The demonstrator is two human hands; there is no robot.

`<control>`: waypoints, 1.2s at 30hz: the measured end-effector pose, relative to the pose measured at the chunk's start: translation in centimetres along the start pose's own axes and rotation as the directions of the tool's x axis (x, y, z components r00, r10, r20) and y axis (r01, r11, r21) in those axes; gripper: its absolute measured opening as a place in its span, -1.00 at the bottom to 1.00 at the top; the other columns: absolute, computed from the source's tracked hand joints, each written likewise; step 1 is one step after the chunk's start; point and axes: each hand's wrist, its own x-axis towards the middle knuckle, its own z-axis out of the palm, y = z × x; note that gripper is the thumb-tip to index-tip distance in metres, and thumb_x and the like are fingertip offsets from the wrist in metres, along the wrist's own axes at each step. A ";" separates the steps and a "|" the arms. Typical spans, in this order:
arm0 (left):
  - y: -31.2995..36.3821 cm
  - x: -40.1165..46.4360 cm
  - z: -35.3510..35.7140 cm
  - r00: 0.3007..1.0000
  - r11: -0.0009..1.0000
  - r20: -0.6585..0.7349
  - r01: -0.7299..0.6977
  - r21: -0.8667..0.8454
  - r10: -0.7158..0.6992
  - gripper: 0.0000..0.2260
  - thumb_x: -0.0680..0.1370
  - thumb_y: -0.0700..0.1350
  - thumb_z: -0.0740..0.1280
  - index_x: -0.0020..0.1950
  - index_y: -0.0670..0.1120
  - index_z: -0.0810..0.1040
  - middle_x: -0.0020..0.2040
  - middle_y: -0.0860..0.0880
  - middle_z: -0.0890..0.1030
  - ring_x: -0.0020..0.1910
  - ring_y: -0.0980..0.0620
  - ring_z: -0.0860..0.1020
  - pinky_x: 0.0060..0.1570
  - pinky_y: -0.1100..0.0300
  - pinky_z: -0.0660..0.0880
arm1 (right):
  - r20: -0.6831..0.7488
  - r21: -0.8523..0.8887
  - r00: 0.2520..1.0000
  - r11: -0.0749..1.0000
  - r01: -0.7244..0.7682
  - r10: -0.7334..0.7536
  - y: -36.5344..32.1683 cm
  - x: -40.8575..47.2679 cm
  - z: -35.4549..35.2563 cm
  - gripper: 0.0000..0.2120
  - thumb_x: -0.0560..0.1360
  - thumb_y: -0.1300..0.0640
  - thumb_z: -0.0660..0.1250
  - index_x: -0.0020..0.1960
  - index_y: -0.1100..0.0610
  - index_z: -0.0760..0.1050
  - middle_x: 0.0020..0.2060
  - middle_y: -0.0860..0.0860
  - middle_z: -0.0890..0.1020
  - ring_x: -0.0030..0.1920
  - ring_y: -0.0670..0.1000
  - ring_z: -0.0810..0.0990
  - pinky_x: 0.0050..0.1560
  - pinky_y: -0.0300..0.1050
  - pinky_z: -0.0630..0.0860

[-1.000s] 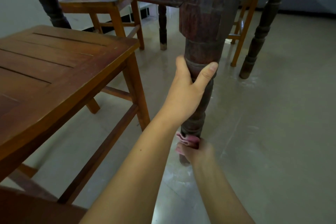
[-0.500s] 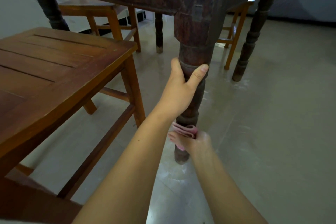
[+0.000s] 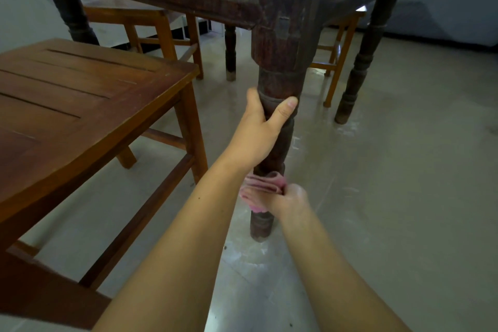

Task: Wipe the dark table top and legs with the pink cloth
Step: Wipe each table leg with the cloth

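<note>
Since the earlier frame, the right hand (image 3: 289,198) and pink cloth (image 3: 265,186) have risen up the near table leg (image 3: 279,83). The cloth, clamped in that hand, sits at 6 o'clock below the left hand (image 3: 262,127), which grips the leg. Step: leg wiping. Next move likely requires continued strokes along the leg.

You're looking at a pale glossy floor (image 3: 404,197); the dark bench's nearest leg (image 3: 277,67) stands on it, a reddish wooden stool (image 3: 80,105) just left of that leg.
</note>
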 end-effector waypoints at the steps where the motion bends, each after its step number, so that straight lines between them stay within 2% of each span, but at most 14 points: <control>1: 0.1 0.0 0.0 1.000 1.000 0.001 0.008 -0.008 -0.008 -0.76 0.55 0.06 0.24 0.03 0.18 0.15 -0.09 0.33 0.35 -0.22 0.54 0.36 -0.23 0.49 0.32 | -0.048 -0.079 0.998 0.996 0.043 -0.047 -0.1 0.1 -0.6 -0.63 0.35 0.39 0.05 0.13 0.41 0.36 -0.04 0.40 0.48 -0.04 0.38 0.56 0.31 0.21 0.35; 3: 0.0 -0.1 -0.1 1.000 1.000 0.005 0.015 -0.019 -0.015 -0.75 0.55 0.06 0.25 0.06 0.15 0.16 -0.08 0.33 0.36 -0.17 0.48 0.36 -0.19 0.45 0.31 | -0.121 -0.252 0.970 0.951 0.177 -0.213 -0.3 0.3 -1.5 -0.56 0.47 0.32 0.04 0.32 0.49 0.23 0.03 0.38 0.47 0.11 0.24 0.53 0.34 0.09 0.37; 6: 0.1 -0.1 0.0 1.000 1.000 0.010 0.017 -0.023 -0.017 -0.77 0.55 0.05 0.24 0.03 0.15 0.17 -0.09 0.33 0.37 -0.24 0.54 0.36 -0.24 0.47 0.32 | -0.010 -0.252 0.761 0.738 0.626 -0.649 0.9 -1.1 -1.5 -0.60 0.63 0.13 0.01 0.45 0.10 0.25 -0.12 0.15 0.55 -0.35 0.01 0.55 -0.23 -0.15 0.59; 8: 0.1 -0.1 0.1 1.000 1.000 0.003 0.018 -0.023 -0.018 -0.76 0.55 0.05 0.24 0.06 0.13 0.16 -0.11 0.33 0.35 -0.26 0.54 0.35 -0.25 0.49 0.31 | 0.205 -0.386 0.545 0.445 0.808 -0.813 4.6 -2.7 -0.6 -0.63 0.64 0.01 0.02 0.44 -0.09 0.23 0.08 0.01 0.57 -0.21 -0.11 0.63 -0.11 -0.18 0.58; 9: 0.1 -0.1 0.1 1.000 1.000 0.001 0.020 -0.022 -0.020 -0.75 0.55 0.05 0.24 0.07 0.12 0.15 -0.12 0.33 0.35 -0.28 0.54 0.34 -0.25 0.49 0.31 | 0.296 -0.427 0.522 0.378 0.822 -0.800 6.6 -2.7 -0.5 -0.62 0.63 -0.03 0.04 0.45 -0.11 0.21 0.16 -0.08 0.54 -0.07 -0.18 0.62 0.02 -0.19 0.53; 12: -0.1 0.0 0.1 1.000 1.000 0.004 0.010 -0.008 -0.010 -0.74 0.56 0.04 0.23 0.08 0.11 0.13 -0.13 0.32 0.34 -0.33 0.60 0.34 -0.31 0.56 0.34 | 0.359 -0.432 0.516 0.352 0.830 -0.777 8.6 -1.6 0.5 -0.57 0.61 -0.11 0.05 0.46 -0.09 0.21 0.38 -0.05 0.41 0.33 0.00 0.44 0.30 -0.08 0.36; 15: -0.3 0.2 -0.1 1.000 1.000 0.016 -0.004 -0.025 0.004 -0.73 0.55 0.03 0.24 0.09 0.13 0.13 -0.11 0.33 0.33 -0.31 0.63 0.34 -0.32 0.62 0.31 | 0.315 -0.221 0.347 0.287 0.932 -0.883 4.5 0.0 1.7 -0.64 0.67 0.05 -0.06 0.40 -0.10 0.34 0.36 -0.07 0.44 0.37 -0.01 0.40 0.31 -0.06 0.36; 18: -0.5 0.3 -0.1 1.000 0.999 0.028 0.007 -0.054 -0.005 -0.73 0.55 0.03 0.24 0.08 0.14 0.13 -0.08 0.34 0.34 -0.23 0.58 0.35 -0.29 0.62 0.31 | 0.266 -0.156 0.465 0.438 0.885 -0.844 4.1 -1.6 2.1 -0.67 0.66 0.08 -0.01 0.36 -0.05 0.36 0.28 -0.06 0.48 0.17 -0.11 0.53 0.11 -0.22 0.45; 21: -0.8 0.6 -0.1 1.000 0.998 0.027 -0.004 -0.061 0.006 -0.72 0.54 0.04 0.25 0.09 0.13 0.14 -0.06 0.32 0.36 -0.15 0.49 0.37 -0.25 0.57 0.33 | 0.321 -0.392 0.591 0.464 0.794 -0.740 8.5 -3.2 0.1 -0.68 0.64 -0.04 0.03 0.36 -0.18 0.31 0.36 -0.06 0.39 0.36 0.04 0.39 0.22 -0.12 0.35; 23: -0.9 0.5 -0.1 1.000 0.998 0.023 -0.020 -0.064 0.022 -0.71 0.54 0.03 0.25 0.11 0.10 0.15 -0.04 0.30 0.37 -0.10 0.44 0.38 -0.20 0.53 0.33 | 0.338 -0.494 0.565 0.368 0.787 -0.753 9.4 -2.2 -1.0 -0.59 0.62 -0.09 0.03 0.46 -0.12 0.21 0.44 -0.01 0.32 0.40 0.08 0.34 0.33 -0.03 0.31; 26: -0.8 0.4 0.0 1.000 0.997 0.016 -0.023 -0.080 0.025 -0.71 0.54 0.03 0.26 0.13 0.10 0.16 -0.02 0.28 0.39 -0.08 0.41 0.39 -0.16 0.51 0.33 | 0.505 -0.343 0.365 0.205 0.916 -0.782 5.4 -0.7 -0.7 -0.61 0.66 -0.01 -0.05 0.47 -0.10 0.21 0.37 -0.06 0.41 0.29 -0.15 0.46 0.31 -0.11 0.41; 29: -0.7 0.4 0.1 1.000 0.997 0.005 -0.014 -0.082 0.014 -0.71 0.54 0.05 0.26 0.11 0.12 0.16 -0.04 0.29 0.38 -0.10 0.40 0.39 -0.15 0.46 0.33 | 0.461 -0.503 0.483 0.228 0.833 -0.745 0.0 -0.4 -0.1 -0.68 0.66 0.09 -0.01 0.33 0.08 0.38 -0.34 -0.08 0.61 -0.50 -0.24 0.53 -0.44 -0.39 0.48; 31: -0.8 0.5 0.0 1.000 0.997 -0.003 -0.021 -0.075 0.021 -0.71 0.54 0.05 0.26 0.12 0.12 0.16 -0.03 0.29 0.39 -0.11 0.41 0.41 -0.17 0.45 0.35 | 0.452 -0.609 0.598 0.261 0.749 -0.662 -1.5 -1.2 1.0 -0.71 0.66 0.05 -0.01 0.26 0.07 0.40 -0.67 -0.04 0.44 -0.68 -0.16 0.38 -0.61 -0.33 0.36; 36: -1.0 0.5 0.3 1.000 0.994 -0.030 -0.002 -0.112 -0.002 -0.72 0.54 -0.02 0.28 0.14 0.04 0.21 0.02 0.15 0.48 -0.08 0.39 0.50 -0.15 0.45 0.43 | 0.541 -0.395 0.409 0.207 0.895 -0.734 -0.9 -4.9 4.7 -0.73 0.64 0.02 0.02 0.02 -0.07 0.50 -0.51 -0.03 0.58 -0.42 -0.13 0.60 -0.19 -0.22 0.56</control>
